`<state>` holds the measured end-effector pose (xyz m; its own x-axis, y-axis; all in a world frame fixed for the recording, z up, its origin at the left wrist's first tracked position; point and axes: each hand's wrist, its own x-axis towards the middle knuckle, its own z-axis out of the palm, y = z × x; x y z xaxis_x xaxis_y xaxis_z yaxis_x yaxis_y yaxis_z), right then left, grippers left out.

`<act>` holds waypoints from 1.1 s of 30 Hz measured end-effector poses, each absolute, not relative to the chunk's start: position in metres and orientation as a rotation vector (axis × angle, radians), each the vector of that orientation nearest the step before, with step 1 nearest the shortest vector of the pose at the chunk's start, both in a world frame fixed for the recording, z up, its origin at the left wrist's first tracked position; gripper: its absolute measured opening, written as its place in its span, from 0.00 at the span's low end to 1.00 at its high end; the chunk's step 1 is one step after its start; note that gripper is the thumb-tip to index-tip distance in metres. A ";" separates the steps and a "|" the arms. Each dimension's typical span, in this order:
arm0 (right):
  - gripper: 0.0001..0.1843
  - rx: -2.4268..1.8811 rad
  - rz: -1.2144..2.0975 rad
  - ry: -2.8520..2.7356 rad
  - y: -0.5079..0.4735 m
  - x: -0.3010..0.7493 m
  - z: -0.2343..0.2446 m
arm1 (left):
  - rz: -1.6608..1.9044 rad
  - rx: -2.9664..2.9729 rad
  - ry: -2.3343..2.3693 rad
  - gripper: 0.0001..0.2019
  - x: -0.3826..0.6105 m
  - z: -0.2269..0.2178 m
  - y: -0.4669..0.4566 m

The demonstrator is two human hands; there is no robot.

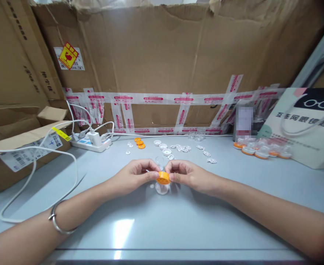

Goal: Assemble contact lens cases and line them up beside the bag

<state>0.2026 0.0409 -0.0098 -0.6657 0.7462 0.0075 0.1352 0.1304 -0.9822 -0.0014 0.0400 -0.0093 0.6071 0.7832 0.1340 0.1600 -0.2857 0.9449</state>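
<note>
Between my fingertips is a round orange plastic part (163,178), with holes in its face, held just above the table. My left hand (140,175) pinches its left side, and my right hand (188,176) pinches its right side. A thin white piece sticks out by my left fingers, its kind unclear. Below the orange part, a small white round part (162,189) lies on the table, partly covered by it. Behind my fingertips is a clear round piece (159,161). Several white rings (162,147) and printed white pieces (182,148) lie beyond.
Orange rings (141,146) and tiny white pieces (128,152) lie back left. Orange-based clear-topped pieces (261,152) stand by a paper bag (302,129) at right. A power strip (91,143), white cables (75,173) and an open carton (26,147) occupy the left. Taped cardboard (151,55) walls the back.
</note>
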 end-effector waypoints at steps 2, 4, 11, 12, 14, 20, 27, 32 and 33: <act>0.18 -0.894 1.488 -1.906 0.041 0.204 -0.011 | 0.736 1.742 0.756 0.08 -0.001 -0.010 0.042; 0.17 -0.974 1.331 -1.921 0.042 0.206 -0.011 | 0.759 1.729 0.774 0.08 -0.001 -0.011 0.044; 0.37 -1.091 0.923 -2.231 0.036 0.214 -0.023 | 0.701 1.811 0.910 0.10 0.002 -0.017 0.048; 0.37 -1.089 0.912 -2.252 0.035 0.214 -0.026 | 0.698 1.821 0.926 0.10 0.003 -0.018 0.048; 0.35 -1.080 0.895 -2.262 0.033 0.211 -0.030 | 0.696 1.846 0.955 0.10 0.004 -0.018 0.049; 0.27 -1.053 0.895 -2.221 0.030 0.206 -0.035 | 0.671 1.843 0.943 0.10 0.004 -0.020 0.050; 0.28 -1.055 0.910 -2.205 0.031 0.206 -0.038 | 0.635 1.941 0.955 0.08 0.005 -0.019 0.047; 0.28 -1.034 0.935 -2.176 0.031 0.206 -0.038 | 0.618 2.038 0.911 0.05 0.008 -0.014 0.042; 0.28 -1.035 0.930 -2.172 0.031 0.206 -0.039 | 0.627 2.076 0.893 0.05 0.008 -0.013 0.041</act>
<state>0.2057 0.0313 -0.0386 -0.5489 0.8158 0.1823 0.4313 0.4632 -0.7742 0.0077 0.0413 -0.0133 0.6321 0.7640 0.1297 0.3816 -0.4526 0.8059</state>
